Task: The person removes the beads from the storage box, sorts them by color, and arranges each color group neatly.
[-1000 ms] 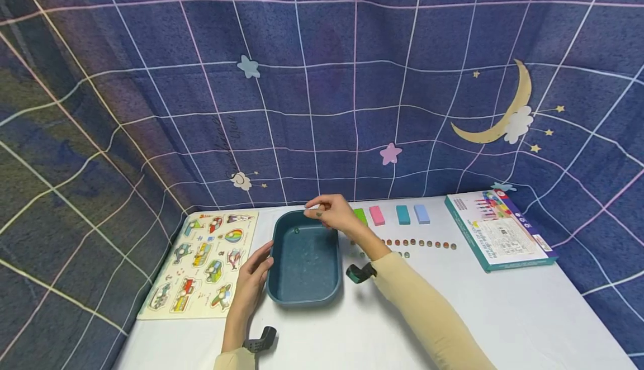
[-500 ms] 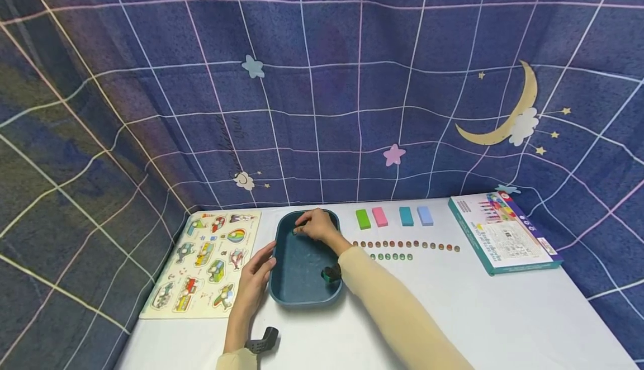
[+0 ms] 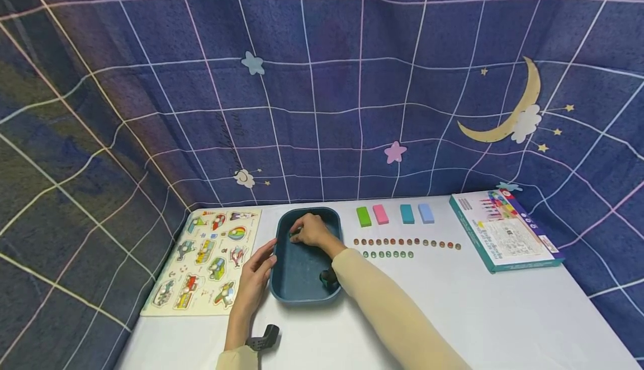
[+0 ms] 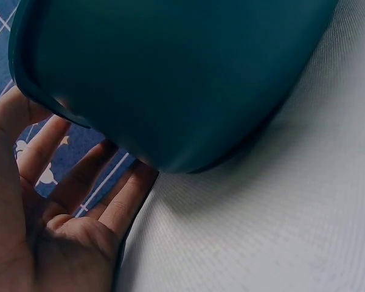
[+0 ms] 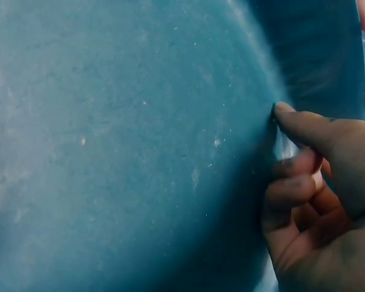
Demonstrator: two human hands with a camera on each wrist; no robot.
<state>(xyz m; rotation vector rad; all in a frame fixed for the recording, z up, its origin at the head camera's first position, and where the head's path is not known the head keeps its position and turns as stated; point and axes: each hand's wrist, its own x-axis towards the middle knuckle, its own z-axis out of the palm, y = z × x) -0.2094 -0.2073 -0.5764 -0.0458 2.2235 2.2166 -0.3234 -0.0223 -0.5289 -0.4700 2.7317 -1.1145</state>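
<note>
A dark teal plastic basin (image 3: 306,278) stands on the white cloth in the middle. My left hand (image 3: 254,280) rests along its left side, the fairly straight fingers (image 4: 125,198) against the outer wall and the thumb near the rim. Inside, my right hand (image 3: 310,230) is low at the back left corner. Its thumb and fingers pinch a small round green piece (image 3: 291,235), seen edge-on as a dark sliver in the right wrist view. Most of the piece is hidden by the fingertips, close to the wall.
Right of the basin lie a row of small reddish-brown round pieces (image 3: 394,241) and a shorter row of green ones (image 3: 388,254). Behind them are green (image 3: 364,217), pink (image 3: 380,214), teal (image 3: 407,214) and light blue blocks (image 3: 426,213). A picture puzzle board (image 3: 201,264) lies left, a printed box (image 3: 505,233) right.
My right hand has come down from the basin's back rim into the back left corner, where the small green piece lay, and now pinches it. My left hand stays at the side.
</note>
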